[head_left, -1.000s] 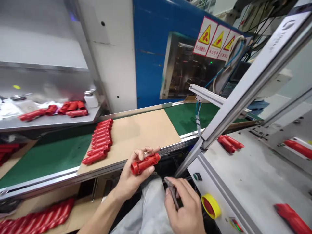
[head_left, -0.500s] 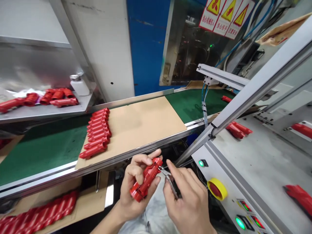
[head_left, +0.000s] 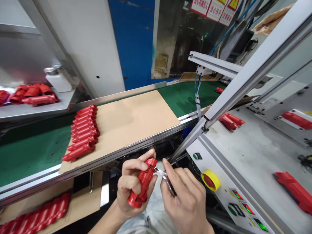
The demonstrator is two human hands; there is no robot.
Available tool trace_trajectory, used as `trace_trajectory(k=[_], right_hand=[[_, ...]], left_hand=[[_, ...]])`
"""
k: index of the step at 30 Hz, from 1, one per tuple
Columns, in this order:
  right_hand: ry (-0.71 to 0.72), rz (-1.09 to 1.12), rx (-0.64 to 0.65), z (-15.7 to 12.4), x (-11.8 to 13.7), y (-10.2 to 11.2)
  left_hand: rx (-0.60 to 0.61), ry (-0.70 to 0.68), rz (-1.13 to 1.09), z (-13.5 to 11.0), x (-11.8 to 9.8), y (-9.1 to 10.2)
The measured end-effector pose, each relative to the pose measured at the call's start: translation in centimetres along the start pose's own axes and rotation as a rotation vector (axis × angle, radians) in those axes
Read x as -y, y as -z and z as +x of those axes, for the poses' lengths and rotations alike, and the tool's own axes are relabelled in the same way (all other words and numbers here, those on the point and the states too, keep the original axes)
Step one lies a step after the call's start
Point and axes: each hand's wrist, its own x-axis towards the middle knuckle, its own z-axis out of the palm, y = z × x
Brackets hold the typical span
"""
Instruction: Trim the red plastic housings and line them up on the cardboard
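My left hand (head_left: 133, 187) is shut around a red moulded plastic part (head_left: 143, 185), which stands nearly upright with its lower end hanging below my fingers. My right hand (head_left: 185, 203) grips a pair of small side-cutting pliers (head_left: 166, 179). Their metal jaws are at the upper end of the red part and appear to touch it. The pliers' handles are mostly hidden inside my fingers.
Above my hands, a conveyor's metal edge carries a cardboard sheet (head_left: 122, 125) on a green belt (head_left: 36, 152), with several red parts in a row (head_left: 83, 133). A machine panel (head_left: 243, 162) with a yellow-ringed red button (head_left: 211, 180) stands right. A carton of red parts (head_left: 36, 208) lies below left.
The red part has turned from lying crosswise to nearly upright in my left hand. The pliers have risen to its upper end. The whole view has shifted as my head moved.
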Motion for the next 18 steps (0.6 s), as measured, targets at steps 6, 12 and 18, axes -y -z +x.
trace_trajectory(k=[6, 12, 18], right_hand=[[0.000, -0.001, -0.004, -0.4, -0.8, -0.4], [0.033, 0.021, -0.008, -0.8, -2.0, -0.5], [0.049, 0.100, -0.021, -1.0, -2.9, -1.3]], left_hand=[[-0.007, 0.025, 0.003, 0.2, 0.2, -0.2], [0.016, 0.175, -0.130, -0.2, 0.4, 0.0], [-0.022, 0.285, -0.229, -0.5, 0.3, 0.0]])
